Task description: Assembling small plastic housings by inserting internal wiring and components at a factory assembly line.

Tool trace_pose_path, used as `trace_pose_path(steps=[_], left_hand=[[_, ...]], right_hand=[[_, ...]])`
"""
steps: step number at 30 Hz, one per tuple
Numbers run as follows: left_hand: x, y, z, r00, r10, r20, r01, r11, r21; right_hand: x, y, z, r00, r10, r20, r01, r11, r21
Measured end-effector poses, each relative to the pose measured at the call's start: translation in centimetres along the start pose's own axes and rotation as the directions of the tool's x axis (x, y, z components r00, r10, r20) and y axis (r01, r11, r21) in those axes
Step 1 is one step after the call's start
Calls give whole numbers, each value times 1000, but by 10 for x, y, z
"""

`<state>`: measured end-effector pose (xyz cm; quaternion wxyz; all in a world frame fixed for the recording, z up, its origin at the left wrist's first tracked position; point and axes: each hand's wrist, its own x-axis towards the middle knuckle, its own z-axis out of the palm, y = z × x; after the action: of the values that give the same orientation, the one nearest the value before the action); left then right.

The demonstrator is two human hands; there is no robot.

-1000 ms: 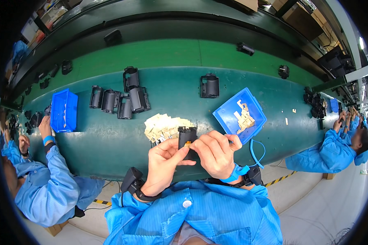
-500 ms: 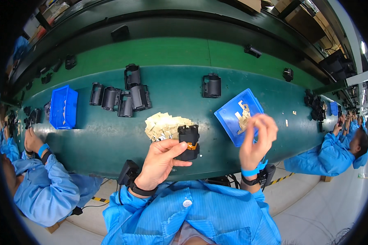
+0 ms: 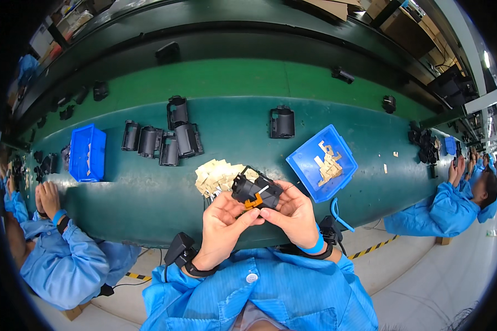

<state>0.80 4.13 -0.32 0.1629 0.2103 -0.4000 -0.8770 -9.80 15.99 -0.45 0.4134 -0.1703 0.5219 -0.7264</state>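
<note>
A black plastic housing with an orange strip on its near side is held tilted over the front of the table. My left hand grips its left end, thumb near the orange strip. From the other side my right hand closes round the right end, and the two thumb tips almost meet. A short pale strip shows on the housing beside the orange part. Just behind the left side of the housing lies a heap of cream-coloured flat pieces, partly hidden by it.
Right of my hands stands a blue bin holding cream pieces; another blue bin stands at left. Several black housings lie between, and a single housing lies farther back. Co-workers sit at both sides. A green strip runs behind.
My right hand has come from over the right bin to the housing and now grips it. The housing has tilted from upright.
</note>
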Motion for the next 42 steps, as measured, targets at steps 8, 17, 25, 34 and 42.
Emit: trace_pose_path(steps=[8,17,25,34,42], left_hand=[[3,0,10,957,257,-137,-233,958,165],[4,4,-5,923,374,-86,-322,878,354],[5,14,-15,985,126,-121,-107,982,155],[7,19,-22,999,15,-39,-6,971,238],[8,9,-19,999,41,-28,-37,990,134]], right_hand=[[1,5,-3,995,75,71,-79,995,58],[3,5,-12,979,134,155,-152,982,115],[5,0,-20,965,229,129,-245,962,122],[3,0,-23,974,150,169,-142,988,-60],[9,-14,-10,986,-72,147,119,932,-342]])
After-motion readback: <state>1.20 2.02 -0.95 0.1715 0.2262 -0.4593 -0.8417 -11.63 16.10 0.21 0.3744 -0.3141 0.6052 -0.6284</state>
